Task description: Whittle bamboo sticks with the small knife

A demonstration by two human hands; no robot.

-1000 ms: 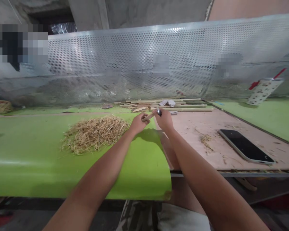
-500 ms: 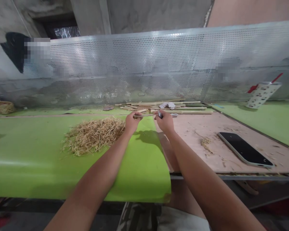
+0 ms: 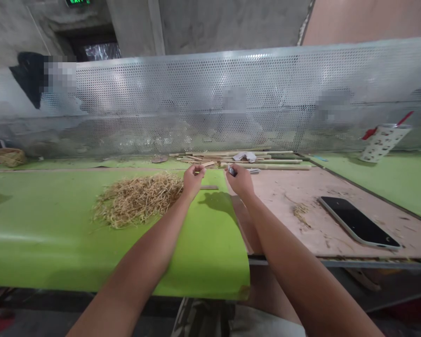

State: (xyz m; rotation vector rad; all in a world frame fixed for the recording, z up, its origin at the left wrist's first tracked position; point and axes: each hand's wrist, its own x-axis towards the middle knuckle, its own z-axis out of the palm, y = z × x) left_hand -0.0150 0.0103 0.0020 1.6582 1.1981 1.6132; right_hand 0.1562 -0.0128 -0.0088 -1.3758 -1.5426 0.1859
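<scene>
A small dark tool (image 3: 232, 170) is gripped in the right hand (image 3: 240, 180); the left hand (image 3: 192, 180) is closed, seemingly pinching a sliver, beside the shavings (image 3: 138, 199); a short stick (image 3: 209, 187) lies on the desk (image 3: 56, 243) between them; trimming seems paused; regrasping the stick is judged next.

You are seated in a craft workshop: a long workbench with a green mat (image 3: 38, 224), a heap of straw-like shavings (image 3: 136, 199), split bamboo strips (image 3: 245, 159), a perforated metal screen (image 3: 210, 98) behind it, and bare concrete walls (image 3: 228, 21).
</scene>
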